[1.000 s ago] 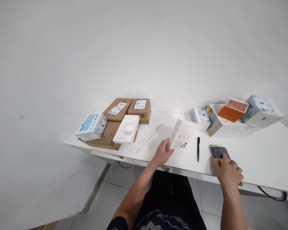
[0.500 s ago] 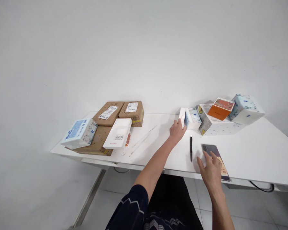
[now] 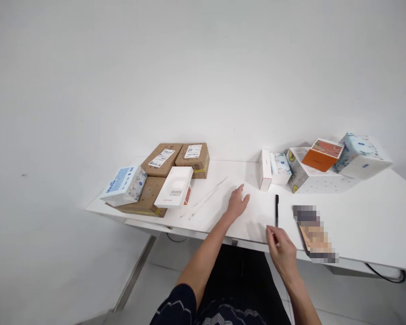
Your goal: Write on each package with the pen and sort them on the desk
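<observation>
My left hand [image 3: 237, 203] is over the white desk, open with thumb and fingers apart and nothing in it. Ahead and to its right, a slim white box [image 3: 265, 170] stands upright against a small white-and-blue floral box [image 3: 280, 169]. My right hand [image 3: 282, 250] is at the desk's front edge, fingers loosely bent, thumb and forefinger apart, holding nothing I can see. Just beyond its fingertips lies a black pen [image 3: 276, 210]. To the right of that hand is a phone [image 3: 313, 232], partly blurred by pixelation.
At left, brown cardboard boxes [image 3: 162, 159] carry a blue-white package [image 3: 123, 184] and a white power bank box [image 3: 174, 186]. At right, an orange box [image 3: 323, 155] rests on a larger white box [image 3: 320, 183], beside another floral package [image 3: 363, 155]. The white desk [image 3: 368, 216] backs onto a wall.
My left hand has let go of the slim white box and drawn back toward me. My right hand has moved left, away from above the phone. The view has shifted slightly.
</observation>
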